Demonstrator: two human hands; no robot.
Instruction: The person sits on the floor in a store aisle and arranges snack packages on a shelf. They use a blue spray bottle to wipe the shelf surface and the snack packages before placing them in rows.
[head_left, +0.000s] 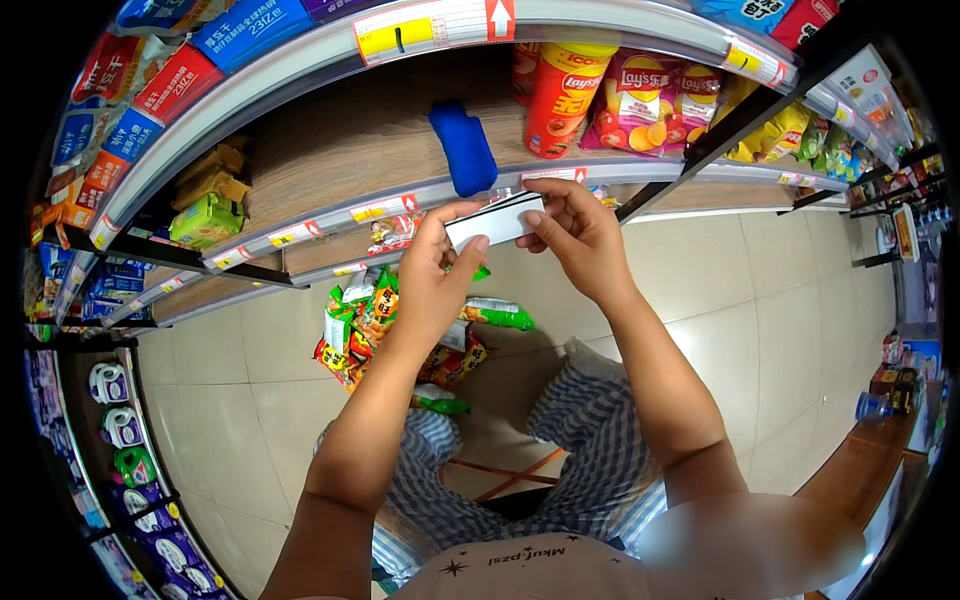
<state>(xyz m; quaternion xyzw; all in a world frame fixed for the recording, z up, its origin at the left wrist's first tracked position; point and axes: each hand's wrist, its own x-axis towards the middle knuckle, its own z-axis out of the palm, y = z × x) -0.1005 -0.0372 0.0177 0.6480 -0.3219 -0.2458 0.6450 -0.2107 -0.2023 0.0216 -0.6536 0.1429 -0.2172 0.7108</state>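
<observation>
Before the shelf front, my left hand (442, 262) pinches the left end of a small stack of white cards or strips (496, 223) with dark edges. My right hand (574, 232) grips their right end between thumb and fingers; the pieces are slightly fanned there. Just beyond them, a folded blue cloth (463, 148) lies on the wooden shelf board (337, 135), its near end at the shelf's front edge. A red Lay's canister (568, 97) stands to its right, beside Lay's chip bags (637, 105).
Several green and red snack bags (360, 322) lie piled on the tiled floor (690, 300) below my left forearm. Price-tag rails (382, 208) run along the shelf edges. A black shelf upright (697, 142) slants at the right. Green-wrapped packs (208, 220) sit at the shelf's left.
</observation>
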